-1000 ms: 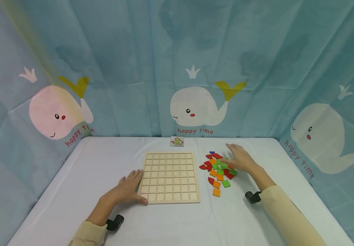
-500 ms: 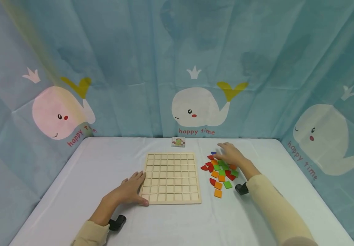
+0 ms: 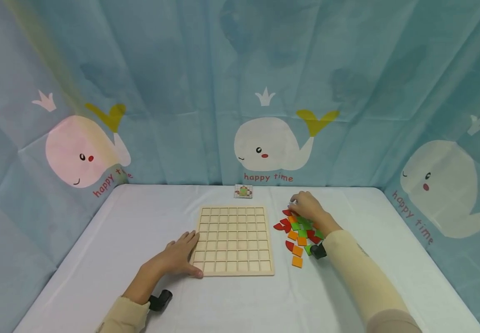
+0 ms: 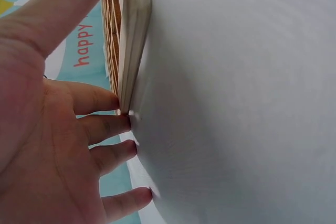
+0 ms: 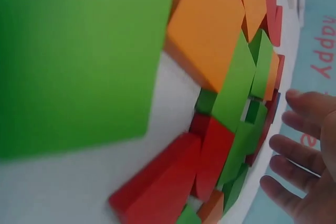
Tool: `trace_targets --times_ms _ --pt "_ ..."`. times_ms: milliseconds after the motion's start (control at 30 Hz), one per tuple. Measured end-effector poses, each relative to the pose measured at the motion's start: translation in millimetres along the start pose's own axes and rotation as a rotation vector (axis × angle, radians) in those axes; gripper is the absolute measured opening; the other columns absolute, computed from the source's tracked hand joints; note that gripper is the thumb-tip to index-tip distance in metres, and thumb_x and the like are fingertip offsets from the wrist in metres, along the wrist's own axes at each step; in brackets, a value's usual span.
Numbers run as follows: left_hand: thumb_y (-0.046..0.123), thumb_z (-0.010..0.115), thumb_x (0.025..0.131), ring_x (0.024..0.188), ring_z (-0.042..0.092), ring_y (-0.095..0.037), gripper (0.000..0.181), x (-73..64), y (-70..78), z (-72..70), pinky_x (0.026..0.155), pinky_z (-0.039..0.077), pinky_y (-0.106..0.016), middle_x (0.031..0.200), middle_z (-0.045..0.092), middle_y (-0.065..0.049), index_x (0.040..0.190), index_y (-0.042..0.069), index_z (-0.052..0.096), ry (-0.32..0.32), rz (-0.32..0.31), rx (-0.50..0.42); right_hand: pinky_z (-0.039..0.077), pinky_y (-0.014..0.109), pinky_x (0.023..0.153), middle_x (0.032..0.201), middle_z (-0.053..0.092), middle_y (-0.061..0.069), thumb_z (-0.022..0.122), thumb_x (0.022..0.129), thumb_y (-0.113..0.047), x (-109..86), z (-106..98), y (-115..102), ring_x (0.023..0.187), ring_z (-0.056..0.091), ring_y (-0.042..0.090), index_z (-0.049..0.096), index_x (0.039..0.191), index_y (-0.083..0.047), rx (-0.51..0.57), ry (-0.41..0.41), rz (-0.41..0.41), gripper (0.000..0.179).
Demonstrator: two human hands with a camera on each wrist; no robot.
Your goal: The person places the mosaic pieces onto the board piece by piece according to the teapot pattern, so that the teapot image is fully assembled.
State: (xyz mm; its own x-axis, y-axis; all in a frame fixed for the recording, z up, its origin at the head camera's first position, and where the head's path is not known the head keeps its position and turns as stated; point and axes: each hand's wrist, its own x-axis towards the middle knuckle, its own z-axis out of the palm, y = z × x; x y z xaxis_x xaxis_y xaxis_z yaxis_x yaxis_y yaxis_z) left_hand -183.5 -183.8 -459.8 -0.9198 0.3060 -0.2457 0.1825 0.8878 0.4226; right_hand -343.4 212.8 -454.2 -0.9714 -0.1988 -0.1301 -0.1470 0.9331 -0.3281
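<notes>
Fingertips of my right hand (image 3: 306, 206) curl down onto the far end of the heap of coloured tiles (image 3: 300, 233); whether the grip has closed on a tile I cannot tell, since the head view hides the tips and the right wrist view shows the fingers (image 5: 302, 150) loosely bent beside the heap with nothing plainly between them. My left hand (image 3: 178, 256) lies flat on the bench (image 3: 98, 240), fingers straight, their tips against the near-left edge of the wooden grid board (image 3: 233, 240); its grip is slack and holds nothing.

Progress, as I judge it: every cell of the board that shows is bare, and all tiles lie in the heap just right of it, so no placing has begun and the whole filling remains.

Orientation: the board lies flat, nearly square, its slightly longer axis running from me toward the whale-print curtain (image 3: 264, 92). A small pattern card (image 3: 243, 191) stands beyond the board's far edge.
</notes>
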Motion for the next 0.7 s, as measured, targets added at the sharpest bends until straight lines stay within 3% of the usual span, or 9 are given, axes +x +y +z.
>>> trace_targets --times_ms 133,333,533,700 --pt "0.048 0.088 0.061 0.146 0.020 -0.048 0.120 0.0 0.2 0.0 0.112 0.019 -0.071 0.157 0.025 -0.029 0.149 -0.007 0.028 0.000 -0.005 0.004 0.055 0.040 0.093 0.109 0.065 0.014 0.064 0.094 -0.025 3.8 1.7 -4.0 0.096 0.055 0.026 0.070 0.113 -0.004 0.009 0.006 0.030 0.029" --pt "0.048 0.088 0.061 0.146 0.021 -0.048 0.119 0.6 -2.1 1.1 0.111 0.020 -0.071 0.157 0.025 -0.029 0.149 -0.007 0.029 0.009 0.003 0.007 0.054 0.041 0.091 0.101 0.068 0.012 0.062 0.094 -0.017 6.9 4.7 -4.7 0.090 0.056 0.025 0.074 0.100 -0.005 0.002 0.049 -0.007 0.018" --pt "0.048 0.088 0.061 0.146 0.021 -0.048 0.119 -0.4 -0.4 -0.1 0.111 0.020 -0.070 0.157 0.026 -0.028 0.149 -0.006 0.029 0.009 -0.001 0.006 0.053 0.042 0.096 0.111 0.068 0.014 0.060 0.093 -0.010 9.7 5.7 -6.3 0.096 0.056 0.027 0.075 0.103 -0.006 -0.004 0.048 -0.001 0.019" --pt "0.047 0.089 0.061 0.146 0.022 -0.048 0.119 -1.4 0.0 -0.4 0.111 0.020 -0.071 0.157 0.026 -0.028 0.149 -0.006 0.030 0.015 0.004 -0.003 0.056 0.039 0.089 0.100 0.069 0.012 0.066 0.093 -0.020 9.1 4.1 -5.2 0.088 0.058 0.024 0.073 0.103 -0.005 -0.004 0.062 0.025 0.020"
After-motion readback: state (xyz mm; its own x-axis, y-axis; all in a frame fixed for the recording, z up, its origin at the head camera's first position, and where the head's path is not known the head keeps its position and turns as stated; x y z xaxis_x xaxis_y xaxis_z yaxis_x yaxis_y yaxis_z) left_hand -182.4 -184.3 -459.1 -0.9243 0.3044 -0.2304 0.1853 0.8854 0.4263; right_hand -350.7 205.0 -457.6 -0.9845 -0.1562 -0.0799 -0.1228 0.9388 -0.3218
